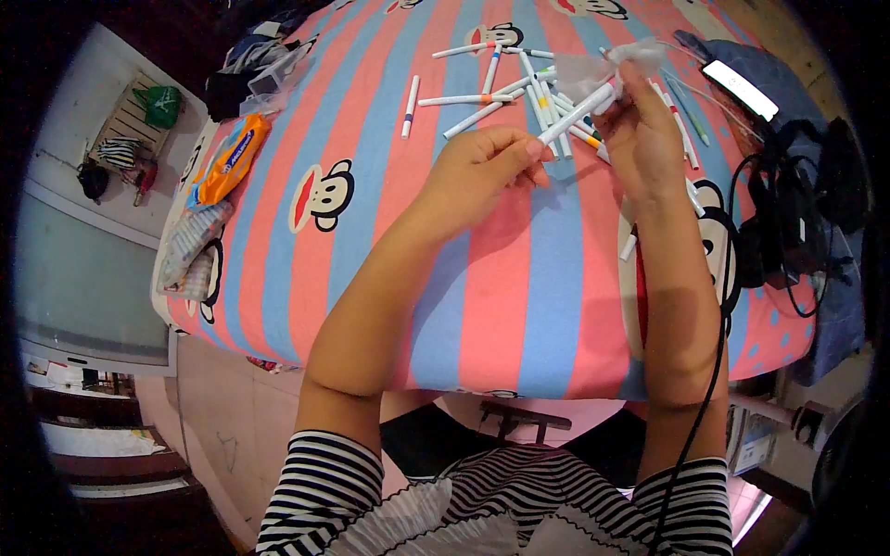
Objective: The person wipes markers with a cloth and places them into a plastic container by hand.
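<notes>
A white marker pen [577, 113] is held slantwise between my two hands, above a loose pile of pens. My left hand [493, 165] pinches its lower end between thumb and fingers. At its upper end my right hand [640, 130] is closed round a crumpled white wipe [593, 72] and the pen. Several white pens with coloured bands lie under and around the hands, among them an orange-banded pen [468, 99] and a purple-banded pen [410, 107] to the left. The right palm hides part of the pile.
An orange wipes packet [232, 159] and clear plastic packaging [197, 243] lie at the left edge of the striped cloth [495, 306]. A lit phone [740, 90] is at the upper right. Black cables [788, 218] run along the right side.
</notes>
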Demonstrator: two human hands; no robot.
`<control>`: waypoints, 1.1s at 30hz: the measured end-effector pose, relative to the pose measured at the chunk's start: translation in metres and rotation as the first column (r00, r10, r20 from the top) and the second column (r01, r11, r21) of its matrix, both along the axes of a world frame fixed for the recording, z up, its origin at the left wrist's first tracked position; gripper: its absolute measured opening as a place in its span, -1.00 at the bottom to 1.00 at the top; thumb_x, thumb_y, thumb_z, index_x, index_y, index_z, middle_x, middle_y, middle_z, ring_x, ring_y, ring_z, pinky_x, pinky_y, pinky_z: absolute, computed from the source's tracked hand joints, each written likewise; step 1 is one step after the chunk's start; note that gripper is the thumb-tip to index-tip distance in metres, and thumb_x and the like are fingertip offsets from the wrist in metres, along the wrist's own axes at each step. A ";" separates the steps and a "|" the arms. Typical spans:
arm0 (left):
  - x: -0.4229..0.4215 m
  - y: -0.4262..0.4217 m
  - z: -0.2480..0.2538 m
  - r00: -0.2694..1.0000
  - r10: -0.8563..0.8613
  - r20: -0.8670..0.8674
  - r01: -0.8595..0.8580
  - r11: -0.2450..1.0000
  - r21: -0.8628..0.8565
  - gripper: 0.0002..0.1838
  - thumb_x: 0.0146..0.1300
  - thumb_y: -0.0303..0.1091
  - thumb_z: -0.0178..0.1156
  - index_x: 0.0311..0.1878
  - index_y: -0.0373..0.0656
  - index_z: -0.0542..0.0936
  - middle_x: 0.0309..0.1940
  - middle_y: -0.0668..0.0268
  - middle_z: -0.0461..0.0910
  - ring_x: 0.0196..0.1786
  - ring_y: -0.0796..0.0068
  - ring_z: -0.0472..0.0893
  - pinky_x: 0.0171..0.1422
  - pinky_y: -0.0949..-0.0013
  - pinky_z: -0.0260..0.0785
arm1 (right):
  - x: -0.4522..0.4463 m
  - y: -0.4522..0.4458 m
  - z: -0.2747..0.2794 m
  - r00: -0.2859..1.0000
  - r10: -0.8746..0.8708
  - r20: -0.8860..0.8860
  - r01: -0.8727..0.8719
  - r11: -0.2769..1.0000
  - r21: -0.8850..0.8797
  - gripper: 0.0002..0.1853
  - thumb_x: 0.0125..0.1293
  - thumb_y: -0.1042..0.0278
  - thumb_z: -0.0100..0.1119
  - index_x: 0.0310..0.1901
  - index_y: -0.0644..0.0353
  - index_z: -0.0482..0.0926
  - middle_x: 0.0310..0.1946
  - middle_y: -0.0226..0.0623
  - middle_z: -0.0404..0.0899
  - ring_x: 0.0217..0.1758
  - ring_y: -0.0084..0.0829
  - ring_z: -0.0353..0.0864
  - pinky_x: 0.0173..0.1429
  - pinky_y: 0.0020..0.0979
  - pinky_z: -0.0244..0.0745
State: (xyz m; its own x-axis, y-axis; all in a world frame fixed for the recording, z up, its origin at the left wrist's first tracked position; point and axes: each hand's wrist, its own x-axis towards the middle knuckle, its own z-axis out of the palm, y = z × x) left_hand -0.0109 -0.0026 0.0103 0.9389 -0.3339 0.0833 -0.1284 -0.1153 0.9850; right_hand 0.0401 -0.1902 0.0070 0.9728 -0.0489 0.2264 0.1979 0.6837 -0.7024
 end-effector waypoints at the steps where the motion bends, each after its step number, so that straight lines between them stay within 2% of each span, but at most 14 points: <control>1: -0.001 -0.001 0.001 1.000 0.020 0.013 -0.020 1.000 0.001 -0.70 0.40 -0.19 0.10 -0.13 -0.28 0.61 -0.37 0.36 0.62 -0.30 0.61 0.57 -0.13 0.50 0.43 | -0.001 0.003 -0.002 1.000 0.027 -0.010 -0.028 0.998 -0.061 -0.76 0.35 0.17 0.17 -0.11 0.14 0.58 -0.30 -0.49 0.53 -0.27 -0.64 0.44 -0.14 -0.57 0.34; 6: 0.000 -0.002 -0.004 0.990 0.081 0.112 -0.077 0.996 -0.037 -0.75 0.36 -0.24 0.17 -0.17 -0.27 0.61 -0.37 0.38 0.62 -0.29 0.64 0.57 -0.14 0.53 0.40 | -0.019 0.023 -0.009 0.979 0.204 -0.029 -0.201 0.916 -0.346 -0.72 0.32 0.14 0.20 -0.09 0.16 0.60 -0.33 -0.53 0.55 -0.31 -0.68 0.41 -0.15 -0.59 0.32; 15: 0.005 -0.002 -0.012 0.968 0.210 0.138 -0.211 0.977 -0.007 -0.84 0.29 -0.35 0.24 -0.22 -0.28 0.61 -0.36 0.37 0.63 -0.29 0.66 0.56 -0.14 0.53 0.41 | -0.026 0.026 -0.003 0.988 0.152 0.005 -0.123 0.823 -0.555 -0.69 0.26 0.19 0.23 -0.06 0.19 0.64 -0.30 -0.52 0.60 -0.31 -0.70 0.42 -0.18 -0.58 0.30; 18: 0.007 0.000 -0.010 0.967 0.182 0.176 -0.191 0.981 0.035 -0.88 0.25 -0.40 0.27 -0.26 -0.26 0.60 -0.38 0.39 0.63 -0.31 0.67 0.55 -0.19 0.53 0.40 | -0.024 0.022 -0.003 0.995 0.103 0.015 -0.079 0.843 -0.531 -0.70 0.26 0.20 0.24 -0.06 0.20 0.64 -0.30 -0.50 0.62 -0.31 -0.68 0.45 -0.16 -0.58 0.33; 21: 0.006 0.002 -0.007 0.973 0.160 0.170 -0.193 0.961 0.201 -0.89 0.20 -0.42 0.31 -0.29 -0.23 0.60 -0.41 0.40 0.62 -0.34 0.67 0.54 -0.24 0.53 0.37 | -0.018 0.012 0.003 1.000 -0.029 0.003 0.028 0.905 -0.424 -0.71 0.25 0.22 0.26 -0.06 0.19 0.64 -0.28 -0.47 0.63 -0.28 -0.67 0.51 -0.15 -0.59 0.36; 22: 0.006 0.003 -0.009 0.969 0.168 0.179 -0.208 0.949 0.238 -0.88 0.18 -0.39 0.31 -0.30 -0.22 0.59 -0.42 0.38 0.63 -0.36 0.64 0.56 -0.24 0.50 0.39 | -0.011 0.006 0.001 1.000 -0.010 0.024 0.018 0.931 -0.364 -0.71 0.24 0.22 0.28 -0.07 0.19 0.65 -0.25 -0.45 0.64 -0.24 -0.65 0.55 -0.12 -0.58 0.40; 25: 0.008 0.005 -0.013 0.962 0.186 0.201 -0.247 0.907 0.342 -0.85 0.15 -0.36 0.33 -0.30 -0.21 0.59 -0.44 0.36 0.64 -0.38 0.61 0.58 -0.26 0.46 0.40 | -0.010 0.003 0.002 0.998 -0.028 0.050 0.043 0.941 -0.336 -0.71 0.25 0.27 0.28 -0.05 0.20 0.64 -0.22 -0.45 0.64 -0.22 -0.63 0.56 -0.08 -0.55 0.43; 27: 0.008 0.005 -0.013 0.960 0.191 0.205 -0.261 0.878 0.402 -0.86 0.15 -0.40 0.34 -0.27 -0.21 0.60 -0.43 0.39 0.63 -0.35 0.66 0.55 -0.26 0.49 0.38 | -0.016 0.008 0.005 0.991 -0.021 0.130 0.080 0.884 -0.461 -0.72 0.24 0.35 0.26 -0.02 0.19 0.64 -0.20 -0.44 0.64 -0.19 -0.61 0.57 -0.04 -0.54 0.44; 28: 0.008 0.005 -0.013 0.950 0.198 0.242 -0.288 0.857 0.427 -0.85 0.17 -0.36 0.31 -0.25 -0.19 0.60 -0.40 0.35 0.64 -0.33 0.56 0.59 -0.23 0.43 0.40 | -0.021 0.011 0.007 0.986 -0.013 0.169 0.100 0.848 -0.520 -0.72 0.24 0.39 0.25 -0.01 0.19 0.64 -0.19 -0.44 0.64 -0.18 -0.60 0.57 -0.01 -0.54 0.45; 30: 0.008 0.005 -0.015 0.924 0.215 0.315 -0.349 0.810 0.471 -0.82 0.20 -0.28 0.23 -0.20 -0.14 0.61 -0.34 0.26 0.67 -0.29 0.38 0.66 -0.17 0.31 0.45 | -0.035 0.017 0.014 0.983 0.107 0.152 -0.008 0.840 -0.543 -0.70 0.22 0.50 0.18 0.00 0.17 0.65 -0.16 -0.41 0.64 -0.14 -0.59 0.58 0.03 -0.53 0.45; 31: 0.008 0.005 -0.017 0.903 0.237 0.360 -0.384 0.820 0.424 -0.81 0.21 -0.28 0.21 -0.17 -0.14 0.61 -0.32 0.25 0.67 -0.28 0.35 0.66 -0.16 0.29 0.45 | -0.041 0.019 0.016 0.975 0.171 0.143 -0.064 0.830 -0.554 -0.68 0.21 0.56 0.15 0.01 0.16 0.65 -0.15 -0.39 0.64 -0.12 -0.59 0.59 0.05 -0.53 0.46; 32: 0.008 0.004 -0.020 0.877 0.261 0.403 -0.418 0.828 0.374 -0.80 0.22 -0.28 0.20 -0.14 -0.13 0.61 -0.30 0.24 0.67 -0.27 0.32 0.66 -0.16 0.28 0.45 | -0.043 0.020 0.017 0.956 0.235 0.178 -0.097 0.822 -0.561 -0.61 0.11 0.66 0.09 -0.02 0.14 0.67 -0.12 -0.38 0.64 -0.08 -0.56 0.59 0.02 -0.53 0.49; 33: 0.008 0.005 -0.021 0.849 0.285 0.445 -0.449 0.833 0.323 -0.79 0.23 -0.28 0.18 -0.11 -0.13 0.61 -0.27 0.23 0.67 -0.26 0.30 0.66 -0.15 0.26 0.45 | -0.041 0.021 0.016 0.946 0.229 0.231 -0.058 0.818 -0.572 -0.58 0.07 0.68 0.08 -0.03 0.14 0.67 -0.12 -0.39 0.64 -0.07 -0.55 0.58 0.02 -0.52 0.50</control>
State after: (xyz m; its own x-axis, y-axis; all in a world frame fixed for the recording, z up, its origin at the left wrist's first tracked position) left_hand -0.0028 0.0020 -0.0111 0.9240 -0.0502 0.3791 -0.3315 -0.5994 0.7286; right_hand -0.0012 -0.1690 0.0226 0.8503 0.3021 0.4309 0.3720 0.2342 -0.8982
